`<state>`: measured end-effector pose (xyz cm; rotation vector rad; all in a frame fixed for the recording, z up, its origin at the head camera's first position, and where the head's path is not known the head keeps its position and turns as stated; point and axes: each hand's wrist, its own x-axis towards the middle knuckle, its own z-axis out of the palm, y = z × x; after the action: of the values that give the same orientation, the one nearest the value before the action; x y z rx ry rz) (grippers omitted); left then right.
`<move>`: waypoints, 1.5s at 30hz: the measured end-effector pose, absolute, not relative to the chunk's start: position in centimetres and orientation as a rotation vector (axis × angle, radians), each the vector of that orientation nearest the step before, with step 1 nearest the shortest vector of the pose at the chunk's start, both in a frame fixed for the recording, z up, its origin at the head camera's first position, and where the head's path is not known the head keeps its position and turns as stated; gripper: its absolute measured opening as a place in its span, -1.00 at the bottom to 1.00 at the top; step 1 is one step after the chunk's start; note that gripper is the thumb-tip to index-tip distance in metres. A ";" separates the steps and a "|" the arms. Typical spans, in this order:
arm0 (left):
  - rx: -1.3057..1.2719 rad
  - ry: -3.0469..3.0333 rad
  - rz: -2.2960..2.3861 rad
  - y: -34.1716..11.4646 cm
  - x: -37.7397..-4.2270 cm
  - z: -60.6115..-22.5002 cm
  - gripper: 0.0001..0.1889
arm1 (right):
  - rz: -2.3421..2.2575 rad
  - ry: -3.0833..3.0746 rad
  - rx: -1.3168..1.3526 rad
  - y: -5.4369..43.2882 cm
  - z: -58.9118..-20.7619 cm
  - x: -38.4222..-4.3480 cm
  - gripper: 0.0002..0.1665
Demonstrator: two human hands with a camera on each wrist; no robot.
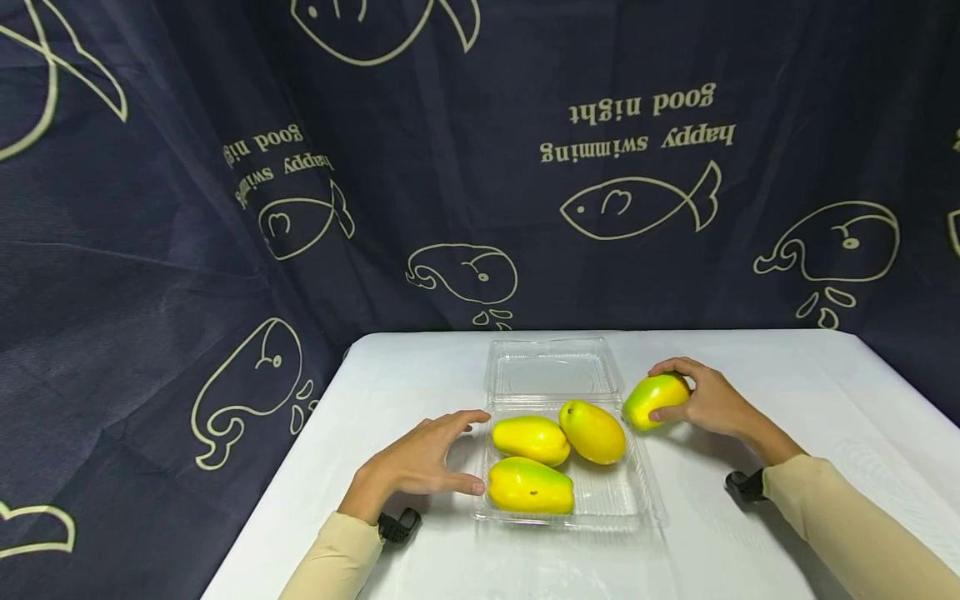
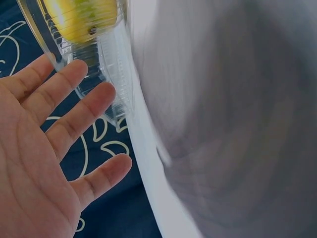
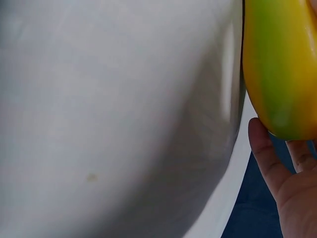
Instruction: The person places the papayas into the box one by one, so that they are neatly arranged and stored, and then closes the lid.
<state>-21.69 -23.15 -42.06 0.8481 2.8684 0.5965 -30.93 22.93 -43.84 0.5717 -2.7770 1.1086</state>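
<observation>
Right of a clear plastic box (image 1: 611, 500), my right hand (image 1: 708, 404) grips a yellow-green papaya (image 1: 651, 402), thumb on the near side and fingers over the far side. In the right wrist view the same papaya (image 3: 282, 69) fills the upper right corner, with the fingers (image 3: 267, 153) against its end. Three more papayas lie in the box: one at back left (image 1: 531, 440), one at front left (image 1: 531, 486) and one tilted toward the middle (image 1: 594, 432). My left hand (image 1: 423, 457) is at the box's left rim, thumb and fingers spread, holding nothing.
The box's clear lid (image 1: 553, 371) lies folded back behind it, hinged to the base. Everything stands on a table with a white cloth (image 1: 810, 392). A dark curtain (image 1: 450, 167) with fish and whale drawings hangs behind and to the left.
</observation>
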 end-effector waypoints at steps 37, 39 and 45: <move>0.807 2.851 0.622 -23.3 -21.3 -42.3 0.06 | 1.148 -2.460 0.427 22.8 -41.0 -25.8 -0.27; 0.806 2.850 0.624 -23.2 -21.3 -42.3 0.07 | 1.172 -2.466 0.389 22.2 -40.4 -25.1 -0.28; 0.823 2.862 0.601 -23.0 -21.5 -42.1 0.10 | 1.283 -2.470 0.272 20.3 -39.0 -23.0 -0.29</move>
<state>-21.53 -23.05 -42.14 0.8235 2.8624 0.6014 -23.00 20.30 -39.02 0.2719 -2.4695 1.2825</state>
